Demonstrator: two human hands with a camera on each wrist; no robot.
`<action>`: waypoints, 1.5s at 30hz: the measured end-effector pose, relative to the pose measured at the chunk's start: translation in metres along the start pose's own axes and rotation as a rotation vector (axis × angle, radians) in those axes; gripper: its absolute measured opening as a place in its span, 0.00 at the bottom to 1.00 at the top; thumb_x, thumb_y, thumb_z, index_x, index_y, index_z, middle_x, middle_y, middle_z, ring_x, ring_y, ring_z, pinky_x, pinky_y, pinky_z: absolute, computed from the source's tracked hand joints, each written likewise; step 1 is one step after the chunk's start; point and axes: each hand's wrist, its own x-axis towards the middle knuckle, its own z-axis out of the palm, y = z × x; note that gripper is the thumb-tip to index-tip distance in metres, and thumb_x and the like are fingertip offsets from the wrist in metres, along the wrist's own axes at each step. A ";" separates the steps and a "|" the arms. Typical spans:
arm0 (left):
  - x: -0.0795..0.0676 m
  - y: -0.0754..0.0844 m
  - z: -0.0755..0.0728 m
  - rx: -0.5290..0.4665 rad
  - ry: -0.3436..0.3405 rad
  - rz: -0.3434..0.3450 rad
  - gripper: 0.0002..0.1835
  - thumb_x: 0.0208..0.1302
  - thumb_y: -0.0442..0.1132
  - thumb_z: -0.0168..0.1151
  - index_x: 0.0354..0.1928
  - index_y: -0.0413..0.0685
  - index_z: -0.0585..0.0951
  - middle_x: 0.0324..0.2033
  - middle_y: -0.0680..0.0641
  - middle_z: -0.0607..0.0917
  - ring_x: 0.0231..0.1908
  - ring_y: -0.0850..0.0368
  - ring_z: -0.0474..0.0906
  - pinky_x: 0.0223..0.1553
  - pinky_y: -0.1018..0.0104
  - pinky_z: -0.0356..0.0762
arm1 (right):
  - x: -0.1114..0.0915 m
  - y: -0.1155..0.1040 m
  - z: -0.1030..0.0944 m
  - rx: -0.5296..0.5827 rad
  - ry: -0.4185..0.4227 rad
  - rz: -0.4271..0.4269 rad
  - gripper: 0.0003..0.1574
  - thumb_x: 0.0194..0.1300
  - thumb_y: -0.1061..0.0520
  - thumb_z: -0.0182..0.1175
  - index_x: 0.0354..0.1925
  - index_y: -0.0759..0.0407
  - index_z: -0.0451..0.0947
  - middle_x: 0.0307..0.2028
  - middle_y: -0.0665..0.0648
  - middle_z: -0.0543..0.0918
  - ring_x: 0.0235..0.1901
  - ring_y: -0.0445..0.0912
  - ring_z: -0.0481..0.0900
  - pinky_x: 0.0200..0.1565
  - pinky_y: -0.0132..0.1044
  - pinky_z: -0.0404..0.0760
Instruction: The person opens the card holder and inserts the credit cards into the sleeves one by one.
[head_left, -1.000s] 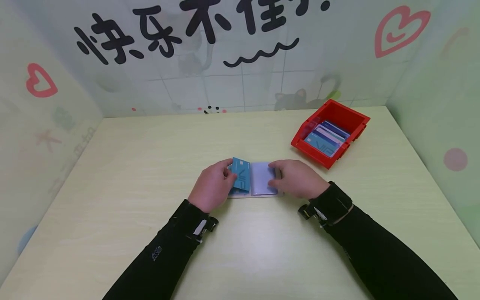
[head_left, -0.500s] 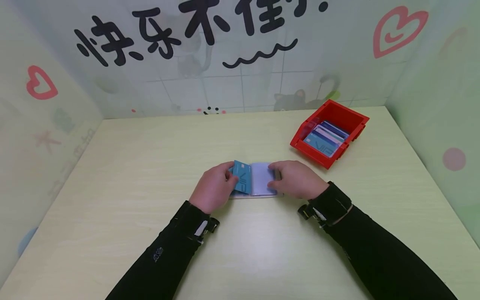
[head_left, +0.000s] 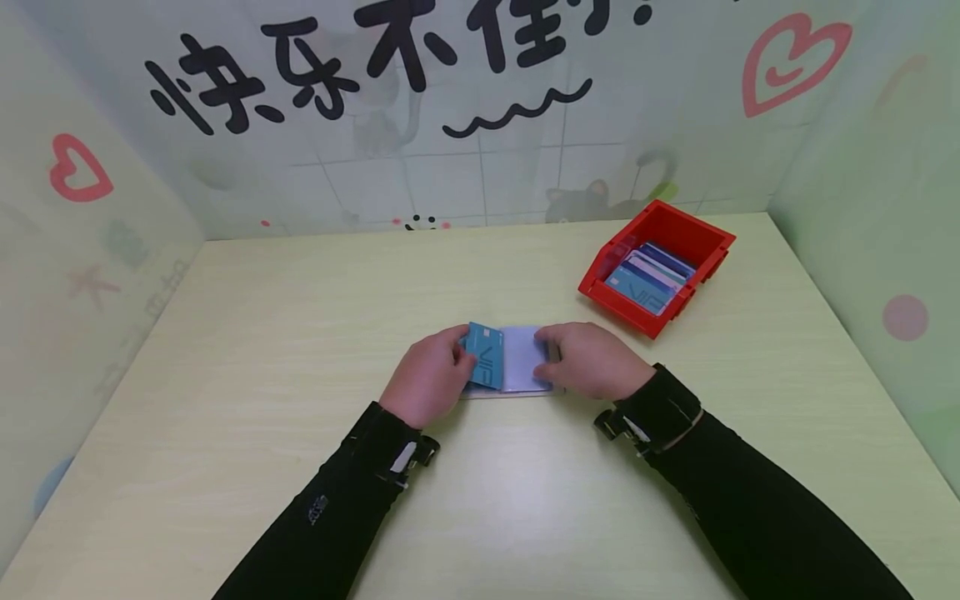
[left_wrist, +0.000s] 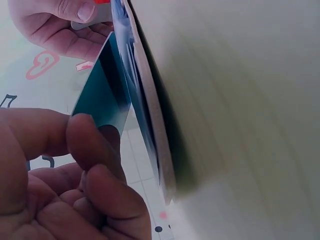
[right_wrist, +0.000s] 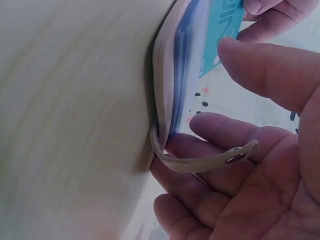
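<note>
A teal VIP card (head_left: pixel 486 357) is pinched between the thumb and fingers of my left hand (head_left: pixel 429 372). It slants over the left half of an open card holder (head_left: pixel 525 358) with clear sleeves and a pale cover. In the left wrist view, one edge of the card (left_wrist: pixel 107 82) meets the sleeves; whether it sits inside one I cannot tell. My right hand (head_left: pixel 596 358) holds the holder's right side, thumb over the page and fingers at the edge. A pale strap (right_wrist: pixel 200 162) with a metal snap lies across those fingers.
A red bin (head_left: pixel 686 229) with several cards (head_left: pixel 648 279) in it, one also marked VIP, stands at the back right. Light wooden tabletop (head_left: pixel 262 333) surrounds the hands. Printed panels (head_left: pixel 337 183) close off the back and both sides.
The left hand has brought the teal card slightly down and right, so it lies lower over the left half of the holder. The right hand has kept its place on the holder.
</note>
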 end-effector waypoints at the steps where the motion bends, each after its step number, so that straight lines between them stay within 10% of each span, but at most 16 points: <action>1: 0.000 0.000 0.000 0.003 -0.005 0.000 0.27 0.79 0.39 0.56 0.75 0.39 0.71 0.29 0.48 0.76 0.24 0.56 0.71 0.27 0.66 0.67 | 0.000 0.000 0.000 -0.007 -0.001 -0.004 0.46 0.66 0.47 0.73 0.77 0.56 0.70 0.72 0.58 0.77 0.69 0.56 0.77 0.63 0.50 0.84; 45: 0.002 0.010 0.008 0.085 -0.077 0.018 0.20 0.75 0.38 0.62 0.64 0.39 0.79 0.42 0.45 0.81 0.43 0.51 0.77 0.44 0.61 0.75 | -0.001 -0.002 0.001 -0.118 -0.023 -0.042 0.45 0.69 0.53 0.71 0.78 0.58 0.66 0.73 0.59 0.76 0.68 0.57 0.76 0.66 0.52 0.80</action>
